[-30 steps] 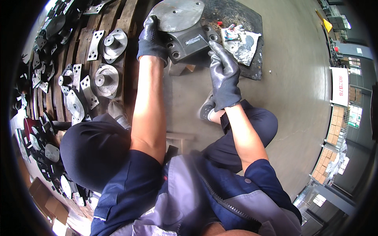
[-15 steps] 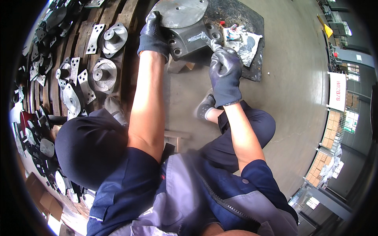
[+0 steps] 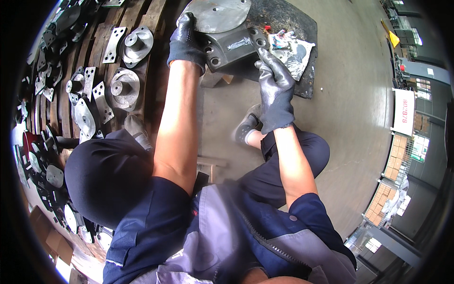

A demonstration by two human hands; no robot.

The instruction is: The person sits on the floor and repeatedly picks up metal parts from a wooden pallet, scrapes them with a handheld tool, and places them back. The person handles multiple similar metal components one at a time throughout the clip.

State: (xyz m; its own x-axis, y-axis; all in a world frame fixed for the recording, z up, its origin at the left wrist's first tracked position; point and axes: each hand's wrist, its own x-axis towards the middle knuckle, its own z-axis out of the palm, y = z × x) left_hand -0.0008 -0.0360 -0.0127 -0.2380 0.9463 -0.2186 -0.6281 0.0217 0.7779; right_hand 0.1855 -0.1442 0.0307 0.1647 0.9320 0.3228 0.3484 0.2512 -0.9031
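Note:
My left hand (image 3: pixel 183 41), in a dark coated glove, grips the left edge of a metal part at the top, its thumb on the upper face. This part has a broad rounded grey plate (image 3: pixel 216 16) and, on its near side, a dark rectangular block (image 3: pixel 227 53) with round holes at its ends. A pale, paste-like smear (image 3: pixel 239 43) lies on the block's face. My right hand (image 3: pixel 275 80), gloved too, is by the block's right end with its index finger stretched out and the others partly bent. I see nothing held in it; whether the fingertip touches the block is unclear.
The part rests on a dark, worn tabletop (image 3: pixel 305 28). A smeared white sheet (image 3: pixel 298 57) lies on it with a crumpled tube (image 3: pixel 282 40) and a small red cap (image 3: pixel 267 28). To the left, a wooden pallet (image 3: pixel 153 19) bears flanged discs (image 3: pixel 137 45) and drilled plates (image 3: pixel 114 45).
My right hand has drawn back from the block's face to its right end, its index finger straighter. The pale smear now shows uncovered. My left hand keeps its grip.

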